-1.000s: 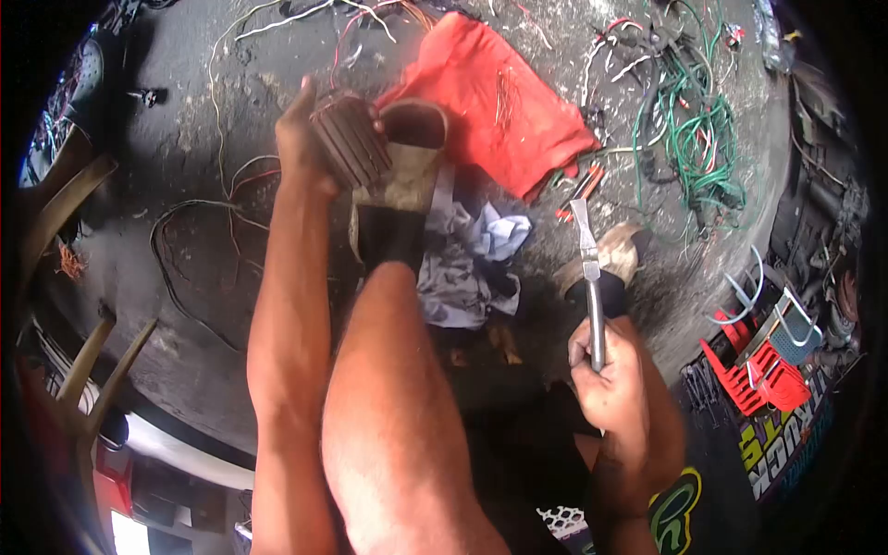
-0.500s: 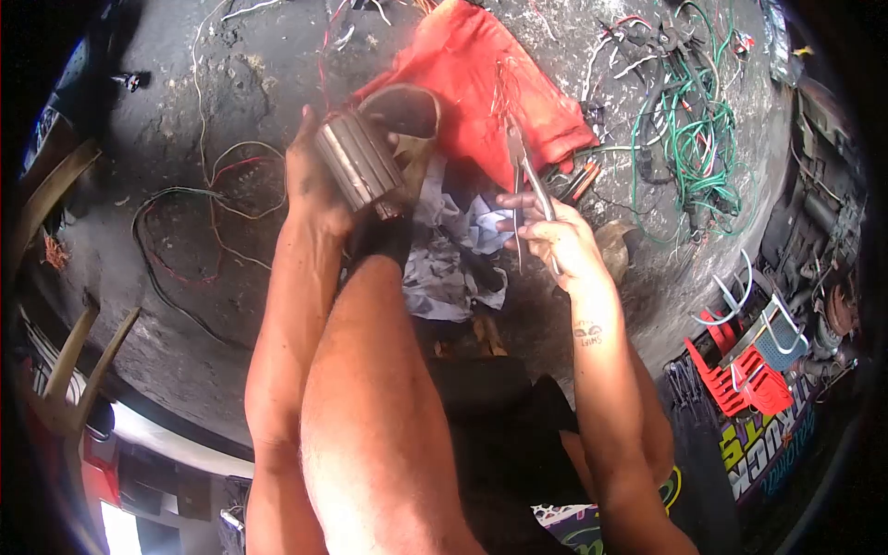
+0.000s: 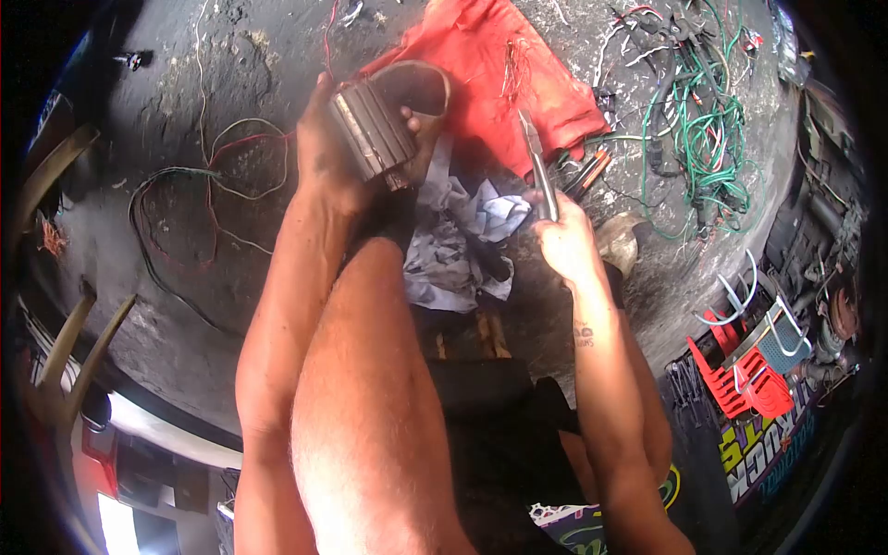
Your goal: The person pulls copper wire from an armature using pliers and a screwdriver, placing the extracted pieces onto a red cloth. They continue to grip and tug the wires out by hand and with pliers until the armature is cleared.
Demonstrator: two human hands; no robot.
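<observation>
My left hand [image 3: 324, 157] is wrapped around a ridged metal cylinder [image 3: 373, 129], which looks like a motor armature; fingertips show at its right side. Behind the cylinder is a dark, rounded, tan-edged thing [image 3: 446, 92], partly covered by the hand. To the right, my right hand [image 3: 566, 242] grips a pair of pliers [image 3: 540, 166] by the handles, with the jaws pointing up over the edge of a red cloth [image 3: 462, 46]. Thin copper wire strands [image 3: 511, 72] lie on that cloth. Crumpled, stained white rags [image 3: 453, 245] are on the ground between my hands.
Thin loose wires [image 3: 211, 171] curl across the dark ground at left. A tangle of green wires [image 3: 708, 157] lies at right, beside orange-and-black handled tools [image 3: 590, 174]. Red plastic racks [image 3: 740, 379] stand at the lower right. My bare leg [image 3: 370, 370] reaches forward between my arms.
My right hand has moved slightly right and closed its fingers around the pliers, whose spread handles have come together. The cylinder in my left hand has shifted a little up and right.
</observation>
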